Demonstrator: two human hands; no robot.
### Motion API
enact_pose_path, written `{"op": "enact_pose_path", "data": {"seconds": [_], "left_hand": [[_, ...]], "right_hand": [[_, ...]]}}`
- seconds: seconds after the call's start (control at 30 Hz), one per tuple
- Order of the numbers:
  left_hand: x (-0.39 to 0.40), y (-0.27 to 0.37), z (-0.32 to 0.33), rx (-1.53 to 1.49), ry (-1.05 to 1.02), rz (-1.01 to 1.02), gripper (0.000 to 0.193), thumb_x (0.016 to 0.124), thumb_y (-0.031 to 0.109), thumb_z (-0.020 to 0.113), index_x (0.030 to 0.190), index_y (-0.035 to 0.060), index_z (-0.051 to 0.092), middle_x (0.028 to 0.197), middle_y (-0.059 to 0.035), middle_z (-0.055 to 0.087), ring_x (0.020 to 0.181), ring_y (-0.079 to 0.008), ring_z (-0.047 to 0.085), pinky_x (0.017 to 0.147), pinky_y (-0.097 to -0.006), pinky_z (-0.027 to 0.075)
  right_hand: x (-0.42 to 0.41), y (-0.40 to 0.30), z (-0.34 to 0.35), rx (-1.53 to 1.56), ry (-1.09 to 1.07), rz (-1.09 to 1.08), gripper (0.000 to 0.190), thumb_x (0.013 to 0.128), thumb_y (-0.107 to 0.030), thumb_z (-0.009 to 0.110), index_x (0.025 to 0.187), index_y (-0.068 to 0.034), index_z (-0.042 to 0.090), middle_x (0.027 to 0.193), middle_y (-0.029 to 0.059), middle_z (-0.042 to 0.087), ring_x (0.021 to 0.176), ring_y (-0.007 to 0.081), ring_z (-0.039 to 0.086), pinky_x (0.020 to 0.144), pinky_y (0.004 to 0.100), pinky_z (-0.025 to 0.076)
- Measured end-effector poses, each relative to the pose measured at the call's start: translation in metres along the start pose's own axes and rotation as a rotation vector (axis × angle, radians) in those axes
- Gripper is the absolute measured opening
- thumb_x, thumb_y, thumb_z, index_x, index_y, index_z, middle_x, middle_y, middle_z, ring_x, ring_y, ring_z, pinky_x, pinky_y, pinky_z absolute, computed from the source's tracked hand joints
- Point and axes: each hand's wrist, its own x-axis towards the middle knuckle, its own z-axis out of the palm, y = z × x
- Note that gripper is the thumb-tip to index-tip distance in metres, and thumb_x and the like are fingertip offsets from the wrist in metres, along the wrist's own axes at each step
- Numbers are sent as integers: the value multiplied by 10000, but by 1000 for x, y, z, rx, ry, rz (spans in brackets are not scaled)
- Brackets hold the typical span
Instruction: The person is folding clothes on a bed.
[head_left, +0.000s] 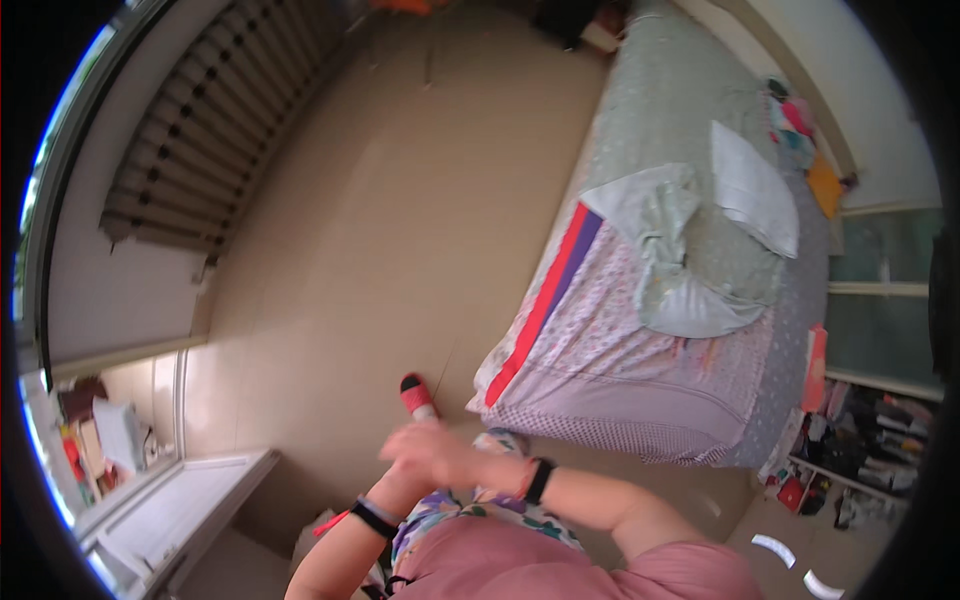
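My hands meet in front of my waist, blurred, with nothing visible between them. My right hand (442, 450) lies across my left hand (407, 478) and hides most of its fingers. How the fingers of either hand are bent is not clear. Each wrist wears a black band. Below the hands are patterned trousers (442, 510) and a red slipper (414, 394) on one foot. Ahead on the right stands a bed with a floral sheet (577, 322), a rumpled pale green cover (675, 247) and a white pillow (752, 191).
Tiled floor (360, 247) stretches ahead, left of the bed. A slatted wooden frame (202, 135) leans at the far left wall. A white door (187, 502) stands ajar at lower left. A glass-fronted cabinet (877, 326) and packed shelves (862, 435) line the right side.
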Motion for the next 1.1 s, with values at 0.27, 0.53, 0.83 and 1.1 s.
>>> {"op": "enact_pose_path", "data": {"seconds": [0.27, 0.53, 0.83, 1.1], "left_hand": [[-35, -23, -74, 92, -401, 73, 295, 730, 145, 565, 1009, 49, 562, 941, -101, 606, 935, -260, 557, 816, -390, 425], [92, -28, -194, 99, -194, 74, 234, 758, 128, 579, 980, 52, 572, 908, -132, 608, 848, -309, 576, 749, -405, 448], [266, -72, -246, 348, -465, 10, 310, 822, 186, 531, 1104, 60, 507, 966, -183, 573, 810, -346, 575, 665, -426, 483], [470, -25, -256, 375, -475, 122, 310, 827, 204, 512, 1101, 59, 511, 1022, -177, 566, 871, -342, 566, 719, -422, 476]], "right_hand": [[77, 4, 15, 446, -352, 482, 341, 858, -290, 393, 848, -26, 607, 870, 139, 626, 832, 331, 569, 710, 403, 426], [-41, 193, -90, -11, 354, 632, 251, 814, -186, 461, 765, 23, 590, 716, 176, 597, 678, 353, 577, 624, 416, 452], [-139, 273, -307, -209, 1831, 1193, 243, 808, -227, 488, 814, 0, 575, 775, 163, 615, 704, 295, 589, 587, 412, 432], [-109, 281, -421, 1566, 2247, 420, 292, 811, -307, 580, 933, -72, 459, 810, 53, 466, 743, 191, 468, 658, 321, 397]]}}
